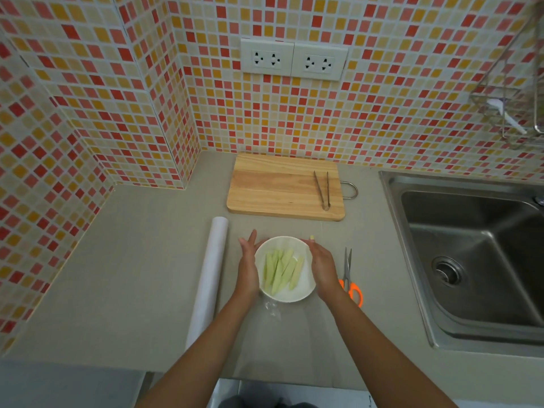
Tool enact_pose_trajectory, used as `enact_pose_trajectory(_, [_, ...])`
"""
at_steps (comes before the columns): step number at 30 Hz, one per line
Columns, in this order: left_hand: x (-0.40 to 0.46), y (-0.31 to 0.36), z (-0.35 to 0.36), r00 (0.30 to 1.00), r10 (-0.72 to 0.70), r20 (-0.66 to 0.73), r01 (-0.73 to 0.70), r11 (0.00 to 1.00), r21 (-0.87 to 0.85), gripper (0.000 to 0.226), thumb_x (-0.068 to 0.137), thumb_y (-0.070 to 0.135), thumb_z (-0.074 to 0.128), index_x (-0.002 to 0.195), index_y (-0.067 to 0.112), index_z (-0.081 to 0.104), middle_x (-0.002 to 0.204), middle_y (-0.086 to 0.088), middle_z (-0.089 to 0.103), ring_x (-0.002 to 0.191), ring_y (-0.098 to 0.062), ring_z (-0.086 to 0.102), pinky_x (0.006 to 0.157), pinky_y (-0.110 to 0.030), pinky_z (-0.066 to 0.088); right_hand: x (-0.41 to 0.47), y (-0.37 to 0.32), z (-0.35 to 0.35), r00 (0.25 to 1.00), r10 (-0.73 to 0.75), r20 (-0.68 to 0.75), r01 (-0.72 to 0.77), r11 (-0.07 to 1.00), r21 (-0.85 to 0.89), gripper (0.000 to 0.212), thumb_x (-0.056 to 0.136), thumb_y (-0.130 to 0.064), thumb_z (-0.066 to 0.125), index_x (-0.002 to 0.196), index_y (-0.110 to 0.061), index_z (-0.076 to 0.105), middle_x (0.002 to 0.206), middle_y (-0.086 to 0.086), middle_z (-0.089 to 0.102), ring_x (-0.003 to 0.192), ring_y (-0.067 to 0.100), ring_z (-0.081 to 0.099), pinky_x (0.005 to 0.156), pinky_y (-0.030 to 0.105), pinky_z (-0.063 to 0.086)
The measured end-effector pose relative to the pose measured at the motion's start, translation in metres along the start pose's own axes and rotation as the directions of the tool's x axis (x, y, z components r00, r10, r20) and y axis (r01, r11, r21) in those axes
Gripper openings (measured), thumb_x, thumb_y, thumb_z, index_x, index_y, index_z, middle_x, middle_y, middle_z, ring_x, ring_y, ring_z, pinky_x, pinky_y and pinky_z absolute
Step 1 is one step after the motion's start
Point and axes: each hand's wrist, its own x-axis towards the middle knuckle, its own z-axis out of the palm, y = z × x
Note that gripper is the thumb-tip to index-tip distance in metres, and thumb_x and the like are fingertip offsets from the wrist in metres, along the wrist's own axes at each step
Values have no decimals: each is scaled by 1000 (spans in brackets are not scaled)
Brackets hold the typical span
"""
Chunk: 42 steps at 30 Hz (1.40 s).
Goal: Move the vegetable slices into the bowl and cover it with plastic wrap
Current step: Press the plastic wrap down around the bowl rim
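Head view: left hand (pixel 248 267) and right hand (pixel 323 267), fingers straight, pressed flat against wrapped white bowl (pixel 291 293) of green slices (pixel 278 270); roll (pixel 210 278) left; scissors (pixel 348 278) right.

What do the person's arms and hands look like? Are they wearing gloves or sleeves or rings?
Both arms are bare all the way to the bottom edge of the picture: no sleeves show. The left hand and the right hand are bare too, with no gloves. I see no watch, bracelet or ring, though the fingers are too small to be sure about rings.
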Motion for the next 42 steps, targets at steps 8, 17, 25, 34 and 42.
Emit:
enact_pose_trajectory(8, [22, 11, -4, 996, -45, -73, 74, 888, 455, 47, 101, 33, 34, 97, 5, 71, 100, -12, 72, 100, -31, 66, 85, -36, 49, -3, 6, -5, 978, -76, -192, 66, 996, -62, 32, 96, -14, 46, 75, 8, 55, 72, 12, 46, 71, 19, 42, 66, 30, 33])
enact_pose_trajectory(17, [37, 15, -13, 988, -148, -50, 142, 718, 682, 55, 100, 42, 36, 94, -3, 67, 100, -17, 69, 94, -31, 63, 81, -36, 46, -3, 9, -8, 981, -93, -172, 82, 994, -67, 33, 96, -16, 47, 75, 7, 58, 70, 11, 47, 67, 18, 43, 60, 29, 34])
enact_pose_trajectory(25, [39, 12, -11, 983, -180, 20, 122, 739, 662, 57, 101, 43, 28, 112, -1, 61, 113, -17, 66, 104, -30, 62, 95, -40, 47, -2, 10, -10, 982, -106, -156, 93, 992, -88, 35, 97, -19, 47, 70, 3, 55, 67, 11, 44, 64, 18, 41, 62, 29, 33])
enact_pose_trajectory(34, [36, 6, -9, 974, -227, 19, 153, 717, 680, 68, 102, 47, 23, 110, -5, 66, 112, -22, 68, 106, -36, 63, 99, -43, 48, -4, 15, -18, 987, -130, -90, 125, 991, -53, 43, 98, -22, 48, 83, 18, 54, 67, 19, 45, 71, 20, 43, 66, 32, 35])
enact_pose_trajectory(42, [34, 0, -9, 983, -174, -51, 163, 722, 672, 68, 99, 53, 26, 86, 1, 68, 86, -16, 69, 81, -34, 64, 71, -35, 46, -4, 16, -22, 987, -137, -80, 136, 991, -16, 42, 98, -23, 49, 97, 19, 55, 73, 32, 49, 74, 19, 48, 66, 30, 40])
